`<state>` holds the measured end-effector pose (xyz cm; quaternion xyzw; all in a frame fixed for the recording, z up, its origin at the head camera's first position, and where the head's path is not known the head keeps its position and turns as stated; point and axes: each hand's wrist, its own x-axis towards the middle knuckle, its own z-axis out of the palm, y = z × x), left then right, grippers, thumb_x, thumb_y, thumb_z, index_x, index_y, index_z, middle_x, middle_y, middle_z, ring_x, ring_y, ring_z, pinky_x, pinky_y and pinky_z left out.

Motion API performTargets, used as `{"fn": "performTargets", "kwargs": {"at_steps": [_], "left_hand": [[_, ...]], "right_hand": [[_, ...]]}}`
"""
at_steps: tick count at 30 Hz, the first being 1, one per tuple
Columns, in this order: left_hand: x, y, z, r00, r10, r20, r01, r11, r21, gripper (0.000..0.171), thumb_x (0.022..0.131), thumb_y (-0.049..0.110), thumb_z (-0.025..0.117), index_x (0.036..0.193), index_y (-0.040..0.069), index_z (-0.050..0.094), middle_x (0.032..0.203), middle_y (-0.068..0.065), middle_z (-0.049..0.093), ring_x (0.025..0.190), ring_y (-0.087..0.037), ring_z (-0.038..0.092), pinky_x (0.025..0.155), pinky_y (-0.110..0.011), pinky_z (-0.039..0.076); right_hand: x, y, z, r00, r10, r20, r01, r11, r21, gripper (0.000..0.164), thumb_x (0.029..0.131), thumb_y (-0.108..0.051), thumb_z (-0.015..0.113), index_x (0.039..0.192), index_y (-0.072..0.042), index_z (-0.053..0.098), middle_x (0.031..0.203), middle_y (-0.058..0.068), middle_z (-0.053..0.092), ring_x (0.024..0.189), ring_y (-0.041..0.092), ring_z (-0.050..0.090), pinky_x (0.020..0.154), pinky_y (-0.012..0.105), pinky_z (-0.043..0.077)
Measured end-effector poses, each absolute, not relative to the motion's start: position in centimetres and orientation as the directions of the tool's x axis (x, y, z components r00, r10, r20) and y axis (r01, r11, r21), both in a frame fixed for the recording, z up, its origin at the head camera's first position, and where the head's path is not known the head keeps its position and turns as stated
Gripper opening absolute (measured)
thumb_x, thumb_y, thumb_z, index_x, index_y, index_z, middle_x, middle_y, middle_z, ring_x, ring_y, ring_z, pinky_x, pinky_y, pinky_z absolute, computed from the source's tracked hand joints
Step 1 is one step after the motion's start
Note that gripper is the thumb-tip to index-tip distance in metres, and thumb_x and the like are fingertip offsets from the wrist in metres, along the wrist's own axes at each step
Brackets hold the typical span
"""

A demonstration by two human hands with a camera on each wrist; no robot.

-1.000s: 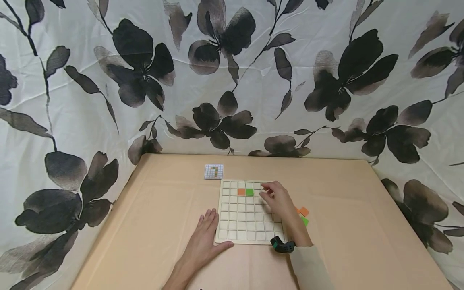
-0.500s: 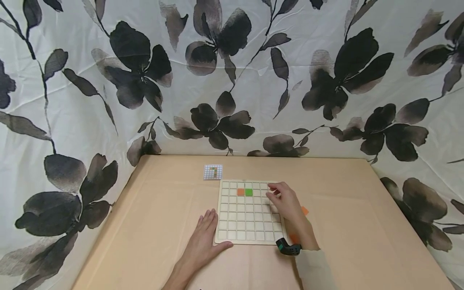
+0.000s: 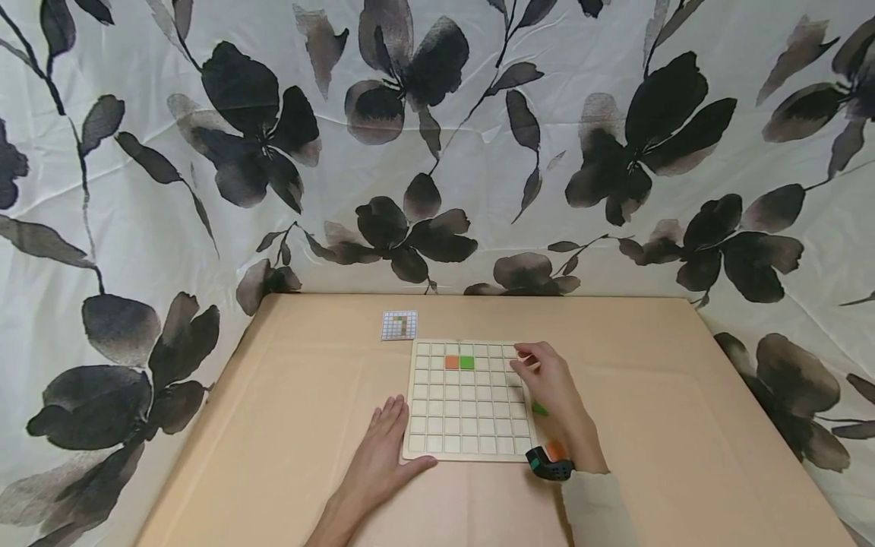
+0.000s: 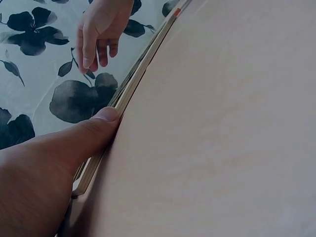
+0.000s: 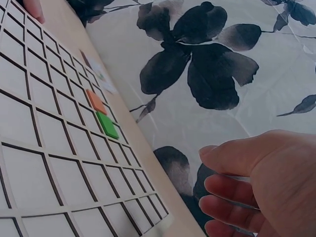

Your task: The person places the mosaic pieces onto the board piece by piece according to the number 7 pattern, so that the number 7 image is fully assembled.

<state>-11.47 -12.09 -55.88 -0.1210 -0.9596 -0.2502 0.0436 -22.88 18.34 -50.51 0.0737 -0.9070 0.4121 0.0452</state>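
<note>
Left hand (image 3: 381, 444), straight-fingered, touches board (image 3: 451, 425) near printed card (image 3: 399, 325); right hand (image 3: 552, 381) hovers, fingertips apart.

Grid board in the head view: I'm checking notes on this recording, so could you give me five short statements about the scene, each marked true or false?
1. An orange tile and a green tile sit side by side on the grid board. True.
2. The right hand pinches a blue tile. False: no tile shows between its fingers.
3. The left hand touches the board's edge. True.
4. The pattern card lies on the middle of the board. False: it lies on the table, near the board's far left corner.
5. A loose green tile shows beside the board's right edge. True.
</note>
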Motion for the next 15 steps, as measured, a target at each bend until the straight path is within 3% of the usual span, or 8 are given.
{"fn": "performTargets", "kwargs": {"at_steps": [8,15], "left_hand": [[-11.7,-11.8,-55.7,-0.970,0.195,0.142,0.240,0.846,0.477,0.104,0.080,0.067,0.069,0.148,-0.007,0.042,0.159,-0.022,0.037,0.152,-0.035,0.030,0.128,-0.048,0.021],[-11.9,-11.4,-55.8,-0.970,0.192,0.146,0.239,0.844,0.480,0.105,0.080,0.068,0.069,0.148,-0.008,0.042,0.159,-0.022,0.037,0.152,-0.035,0.030,0.129,-0.047,0.021]], "right_hand": [[-23.6,19.9,-50.9,-0.983,-0.084,0.164,-0.179,0.639,-0.748,0.037,0.095,-0.018,0.069,0.129,-0.003,0.064,0.115,0.012,0.064,0.102,0.025,0.063,0.084,0.036,0.060],[-24.0,21.4,-51.1,-0.989,-0.061,0.138,-0.144,0.649,-0.747,0.039,0.097,-0.020,0.068,0.131,-0.004,0.063,0.119,0.014,0.063,0.105,0.027,0.063,0.088,0.042,0.060]]}}
